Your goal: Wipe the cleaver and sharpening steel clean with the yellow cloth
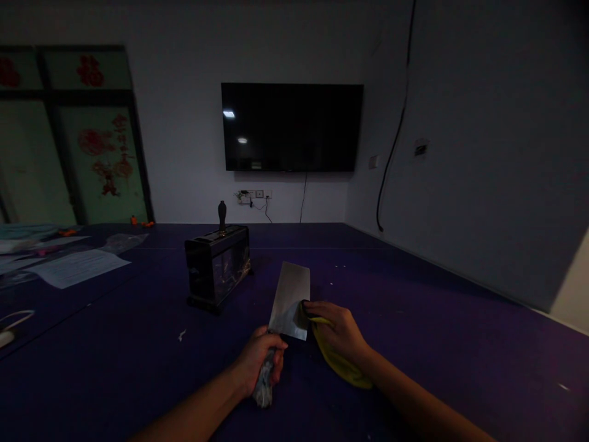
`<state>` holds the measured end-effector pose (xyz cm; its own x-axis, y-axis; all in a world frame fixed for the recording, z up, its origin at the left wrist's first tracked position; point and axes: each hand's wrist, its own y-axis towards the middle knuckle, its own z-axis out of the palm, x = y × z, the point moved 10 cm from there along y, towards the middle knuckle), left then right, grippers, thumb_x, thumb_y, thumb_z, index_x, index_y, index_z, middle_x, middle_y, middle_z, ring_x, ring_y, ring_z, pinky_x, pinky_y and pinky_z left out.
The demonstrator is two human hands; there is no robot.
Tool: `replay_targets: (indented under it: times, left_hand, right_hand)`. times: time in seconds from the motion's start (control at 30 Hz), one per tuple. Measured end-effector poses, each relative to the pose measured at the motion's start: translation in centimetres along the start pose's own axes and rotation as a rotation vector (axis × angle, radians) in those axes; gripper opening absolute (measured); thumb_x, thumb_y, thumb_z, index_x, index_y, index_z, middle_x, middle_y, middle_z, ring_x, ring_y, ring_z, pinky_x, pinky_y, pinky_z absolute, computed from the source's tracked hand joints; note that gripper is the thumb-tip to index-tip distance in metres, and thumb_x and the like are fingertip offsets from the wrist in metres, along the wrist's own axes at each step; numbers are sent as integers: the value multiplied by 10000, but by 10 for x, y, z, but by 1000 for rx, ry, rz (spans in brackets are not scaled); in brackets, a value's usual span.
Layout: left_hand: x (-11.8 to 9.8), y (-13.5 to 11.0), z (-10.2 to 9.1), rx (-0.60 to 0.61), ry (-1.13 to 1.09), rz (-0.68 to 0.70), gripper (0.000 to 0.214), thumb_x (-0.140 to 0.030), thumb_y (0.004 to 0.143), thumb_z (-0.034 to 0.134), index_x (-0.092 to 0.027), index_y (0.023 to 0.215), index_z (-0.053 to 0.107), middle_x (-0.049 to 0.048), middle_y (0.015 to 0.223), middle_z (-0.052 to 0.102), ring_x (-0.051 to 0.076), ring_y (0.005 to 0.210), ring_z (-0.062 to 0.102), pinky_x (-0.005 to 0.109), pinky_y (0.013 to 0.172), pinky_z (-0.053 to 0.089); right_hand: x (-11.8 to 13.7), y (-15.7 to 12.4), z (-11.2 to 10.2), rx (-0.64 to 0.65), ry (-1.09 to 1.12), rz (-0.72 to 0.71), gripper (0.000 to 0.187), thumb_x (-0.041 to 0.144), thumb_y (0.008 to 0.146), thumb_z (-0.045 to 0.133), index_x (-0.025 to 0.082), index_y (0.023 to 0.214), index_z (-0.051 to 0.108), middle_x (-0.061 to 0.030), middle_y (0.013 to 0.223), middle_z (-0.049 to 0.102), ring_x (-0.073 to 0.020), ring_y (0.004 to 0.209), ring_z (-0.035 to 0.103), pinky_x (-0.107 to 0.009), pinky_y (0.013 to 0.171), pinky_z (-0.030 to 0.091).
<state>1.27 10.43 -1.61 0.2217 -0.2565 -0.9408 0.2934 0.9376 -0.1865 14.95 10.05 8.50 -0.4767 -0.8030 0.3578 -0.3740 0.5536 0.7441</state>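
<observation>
My left hand (pixel 262 359) is wrapped around the handle of a cleaver (pixel 291 294), whose broad metal blade points away from me and is tilted up. The handle looks covered in crumpled plastic wrap below my fist. A yellow cloth (pixel 343 365) with a dark part hangs from my right hand (pixel 338 328), which is closed on it and presses it against the blade's right side, near the lower half. Left of the blade stands a dark knife block (pixel 216 264) with see-through sides; one black-handled tool (pixel 222 215) sticks up out of its top.
Purple-blue covering (pixel 138 356) spreads over the large surface. Papers (pixel 78 267) and clear plastic (pixel 123 242) lie at the left, with a white object (pixel 9 336) nearer me. Small white scraps (pixel 182 335) are scattered about. A television (pixel 292 126) hangs on the far wall; a cable (pixel 391 159) runs down the right wall.
</observation>
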Motion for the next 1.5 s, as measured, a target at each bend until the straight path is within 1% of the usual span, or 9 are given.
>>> replay_targets:
  times: [0.1, 0.3, 0.43, 0.6, 0.73, 1.0, 1.17, 1.33, 1.5]
  left_hand:
    - [-1, 2, 0, 12, -10, 0, 162, -239, 546, 498, -198, 672, 405, -90, 374, 414, 81, 221, 340, 179, 257, 212]
    - [3, 6, 1, 80, -40, -21, 158, -223, 536, 500, -201, 637, 382, -94, 370, 395, 73, 220, 332, 168, 254, 205]
    - [3, 6, 3, 104, -26, -19, 179, -221, 534, 501, -202, 673, 390, -101, 367, 390, 71, 211, 315, 165, 248, 208]
    - [5, 5, 6, 144, 15, -22, 209, -208, 537, 491, -205, 719, 387, -105, 364, 390, 87, 213, 342, 161, 244, 207]
    - [5, 5, 6, 152, 46, -25, 251, -221, 538, 507, -206, 757, 385, -112, 364, 387, 93, 214, 351, 161, 251, 217]
    - [3, 4, 3, 136, 82, -55, 244, -200, 540, 456, -206, 770, 373, -110, 358, 383, 103, 213, 349, 167, 248, 211]
    - [0, 4, 2, 125, 61, -24, 233, -212, 542, 466, -200, 762, 393, -105, 355, 390, 97, 210, 345, 164, 244, 215]
    - [-5, 7, 2, 138, 66, 18, 169, -220, 528, 466, -193, 682, 403, -93, 323, 379, 94, 206, 337, 165, 230, 222]
    - [-3, 10, 1, 156, 54, 34, 155, -215, 535, 482, -194, 665, 400, -94, 335, 384, 97, 208, 348, 166, 234, 220]
  right_hand:
    - [0, 0, 1, 10, -6, -8, 479, 42, 636, 410, 230, 1027, 614, -41, 1081, 628, -198, 989, 587, -382, 854, 482]
    - [-5, 0, 0, -2, -43, -1, 473, 40, 655, 407, 218, 1048, 601, -45, 1120, 607, -198, 1023, 567, -378, 882, 465]
    - [-12, 2, -9, -47, -77, 25, 464, 51, 673, 413, 224, 1065, 591, -50, 1130, 600, -209, 1037, 557, -395, 900, 451]
    - [-22, 2, -22, -117, -110, 39, 477, 50, 683, 397, 232, 1085, 576, -43, 1153, 585, -209, 1053, 545, -407, 914, 439]
    - [-27, 1, -23, -122, -121, 49, 465, 45, 685, 397, 219, 1076, 578, -46, 1172, 571, -210, 1072, 531, -414, 927, 427]
    - [-19, 0, -22, -123, -114, 32, 458, 38, 689, 406, 210, 1079, 572, -58, 1181, 563, -207, 1078, 527, -387, 924, 435]
    - [-10, 1, -16, -85, -113, 8, 448, 30, 686, 394, 195, 1059, 578, -70, 1164, 573, -201, 1063, 538, -380, 913, 443]
    - [3, 1, -7, -33, -99, -66, 461, 9, 658, 380, 183, 1031, 589, -75, 1154, 580, -194, 1061, 540, -364, 898, 455]
    - [2, -1, -4, -19, -113, -68, 508, -4, 624, 369, 189, 1043, 582, -68, 1149, 584, -192, 1055, 544, -368, 888, 461]
